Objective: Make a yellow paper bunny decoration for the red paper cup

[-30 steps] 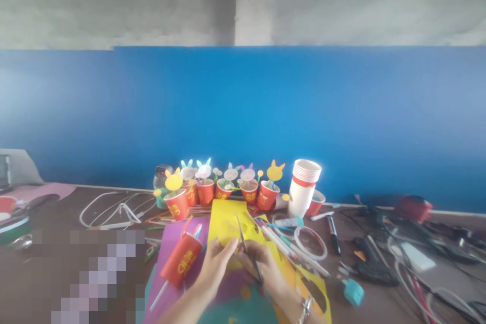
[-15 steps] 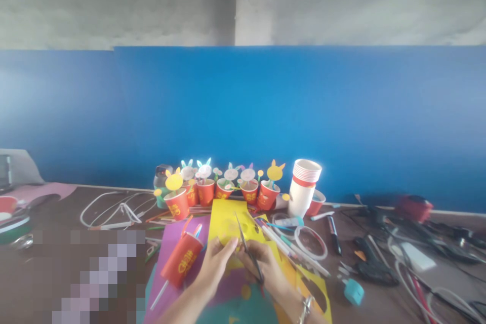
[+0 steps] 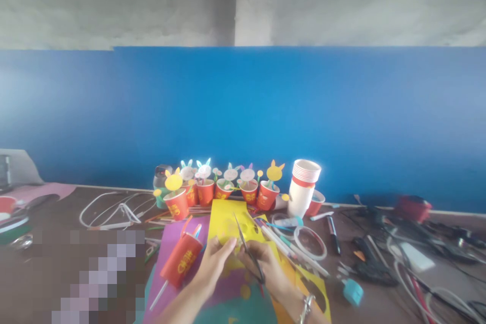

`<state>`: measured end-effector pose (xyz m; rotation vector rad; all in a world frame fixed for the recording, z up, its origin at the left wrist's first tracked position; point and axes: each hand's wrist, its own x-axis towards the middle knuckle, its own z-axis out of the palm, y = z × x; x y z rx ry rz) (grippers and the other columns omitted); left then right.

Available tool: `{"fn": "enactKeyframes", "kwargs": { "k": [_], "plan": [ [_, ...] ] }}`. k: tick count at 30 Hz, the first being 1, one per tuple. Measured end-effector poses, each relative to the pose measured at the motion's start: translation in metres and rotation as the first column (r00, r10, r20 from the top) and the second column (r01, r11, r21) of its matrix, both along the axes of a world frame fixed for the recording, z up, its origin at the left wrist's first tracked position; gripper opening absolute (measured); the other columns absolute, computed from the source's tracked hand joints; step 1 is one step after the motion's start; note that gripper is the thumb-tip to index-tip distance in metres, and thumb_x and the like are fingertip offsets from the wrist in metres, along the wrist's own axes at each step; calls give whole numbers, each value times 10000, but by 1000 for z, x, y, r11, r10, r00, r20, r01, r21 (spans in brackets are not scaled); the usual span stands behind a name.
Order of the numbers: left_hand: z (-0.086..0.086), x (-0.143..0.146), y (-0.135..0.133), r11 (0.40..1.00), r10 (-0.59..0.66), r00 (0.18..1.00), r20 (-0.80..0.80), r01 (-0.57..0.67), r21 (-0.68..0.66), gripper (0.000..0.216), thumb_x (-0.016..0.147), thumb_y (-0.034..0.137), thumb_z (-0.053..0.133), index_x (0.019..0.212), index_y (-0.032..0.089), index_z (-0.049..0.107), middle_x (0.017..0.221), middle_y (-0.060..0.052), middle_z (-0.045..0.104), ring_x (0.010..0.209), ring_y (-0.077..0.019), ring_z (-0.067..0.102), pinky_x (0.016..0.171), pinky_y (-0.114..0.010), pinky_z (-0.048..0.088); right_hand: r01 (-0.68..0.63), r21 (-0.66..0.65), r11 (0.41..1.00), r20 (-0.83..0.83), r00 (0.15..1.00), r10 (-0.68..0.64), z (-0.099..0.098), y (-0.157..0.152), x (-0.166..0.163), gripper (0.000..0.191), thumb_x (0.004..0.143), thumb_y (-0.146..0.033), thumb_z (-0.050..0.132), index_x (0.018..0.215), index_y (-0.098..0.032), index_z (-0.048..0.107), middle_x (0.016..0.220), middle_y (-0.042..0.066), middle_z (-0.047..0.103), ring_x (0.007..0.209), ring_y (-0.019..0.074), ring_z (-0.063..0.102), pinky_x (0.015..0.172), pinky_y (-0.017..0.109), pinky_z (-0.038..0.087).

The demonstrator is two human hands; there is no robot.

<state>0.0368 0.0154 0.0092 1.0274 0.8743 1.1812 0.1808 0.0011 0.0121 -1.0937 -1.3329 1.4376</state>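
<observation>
My right hand [image 3: 261,263] grips a pair of scissors [image 3: 240,231], with the blades pointing up and away and the dark handle at my palm. Close beside it, my left hand [image 3: 214,263] is closed in a pinch, thumb on top, on a small piece of yellow paper whose outline blends into the sheet behind. A yellow sheet [image 3: 222,212] with cut-out holes lies just beyond both hands. Under my left wrist is a purple sheet [image 3: 163,258], and on it a red paper cup [image 3: 184,259] lies tipped with a straw through it. A small yellow paper disc [image 3: 245,292] rests between my forearms.
Several red cups [image 3: 205,192] with paper animal heads on sticks line the back. A stack of white cups [image 3: 301,190] stands to their right. Markers [image 3: 296,250], a black glue gun [image 3: 374,266], a turquoise plug [image 3: 353,291] and cables [image 3: 402,283] lie on the right; a white cable [image 3: 114,212] lies left.
The scissors and my right hand have shifted very slightly. My left hand keeps nearly the same place, and the things on the table stay put.
</observation>
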Motion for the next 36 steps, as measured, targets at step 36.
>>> {"fn": "enactKeyframes", "kwargs": {
  "k": [36],
  "plan": [
    [-13,-6,5,996,89,996,-30,-89,-13,352,658,488,745,726,145,706,693,-45,704,662,-203,639,642,-286,471,-21,-23,1000,33,999,22,6,2,3,369,614,-463,752,584,-180,516,457,-84,396,380,47,332,393,193,258]
  ]
}}
